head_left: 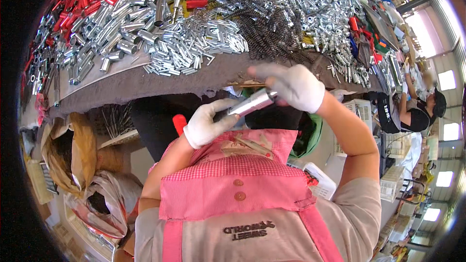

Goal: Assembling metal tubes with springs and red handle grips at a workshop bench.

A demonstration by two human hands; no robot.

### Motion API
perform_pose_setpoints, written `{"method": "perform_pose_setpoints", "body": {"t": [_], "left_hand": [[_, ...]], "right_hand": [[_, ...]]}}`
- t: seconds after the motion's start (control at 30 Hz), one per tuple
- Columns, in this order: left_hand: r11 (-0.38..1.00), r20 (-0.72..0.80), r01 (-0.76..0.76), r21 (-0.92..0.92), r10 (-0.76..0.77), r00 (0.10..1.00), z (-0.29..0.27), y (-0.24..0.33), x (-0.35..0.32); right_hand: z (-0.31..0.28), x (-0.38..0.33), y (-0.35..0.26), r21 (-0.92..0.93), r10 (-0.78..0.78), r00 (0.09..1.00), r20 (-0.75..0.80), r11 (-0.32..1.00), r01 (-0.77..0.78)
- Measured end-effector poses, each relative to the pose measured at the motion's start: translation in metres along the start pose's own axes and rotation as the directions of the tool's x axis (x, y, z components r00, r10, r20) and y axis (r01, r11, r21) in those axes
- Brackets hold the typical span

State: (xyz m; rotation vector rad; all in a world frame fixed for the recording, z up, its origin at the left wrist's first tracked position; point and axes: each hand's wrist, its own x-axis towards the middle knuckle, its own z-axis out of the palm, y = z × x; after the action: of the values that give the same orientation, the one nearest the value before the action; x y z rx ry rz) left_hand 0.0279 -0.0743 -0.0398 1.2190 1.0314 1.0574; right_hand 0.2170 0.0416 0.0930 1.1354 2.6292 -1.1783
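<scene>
My left hand (208,124), in a white glove, is closed around a shiny silver metal tube (254,104) in front of the pink apron. The tube tilts, its right end higher. At that end is my gloved right hand (302,88), its fingers smeared by motion and pointing left. A small pointed metal tip shows between the tube's end and this hand; whether the fingers hold it is unclear. Just beyond my hands, the table's edge carries a pile of dark coil springs (269,29) and a heap of thin silver tubes (196,43).
Larger silver tubes (127,46) and red tubes (87,6) cover the table's left. Small metal fittings (326,17) lie right of the springs. Open sacks (77,150) stand at lower left, a green bag (310,140) below the table. Another person (416,114) works at far right.
</scene>
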Motion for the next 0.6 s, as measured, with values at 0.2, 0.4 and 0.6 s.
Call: {"method": "perform_pose_setpoints", "body": {"t": [0.2, 0.4, 0.6], "left_hand": [[0.992, 0.025, 0.12, -0.037, -0.119, 0.993, 0.0, 0.008, -0.006], [0.986, 0.029, 0.164, -0.005, -0.164, 0.986, -0.003, 0.008, -0.01], [0.993, 0.067, 0.113, -0.026, -0.111, 0.992, -0.001, 0.01, -0.014]], "right_hand": [[0.016, 0.007, 0.025, -0.067, -0.582, 0.797, -0.16, 0.812, 0.58], [0.026, -0.004, 0.021, -0.015, -0.48, 0.863, -0.155, 0.875, 0.484], [0.031, -0.009, 0.016, 0.156, -0.376, 0.901, -0.217, 0.898, 0.412]]}}
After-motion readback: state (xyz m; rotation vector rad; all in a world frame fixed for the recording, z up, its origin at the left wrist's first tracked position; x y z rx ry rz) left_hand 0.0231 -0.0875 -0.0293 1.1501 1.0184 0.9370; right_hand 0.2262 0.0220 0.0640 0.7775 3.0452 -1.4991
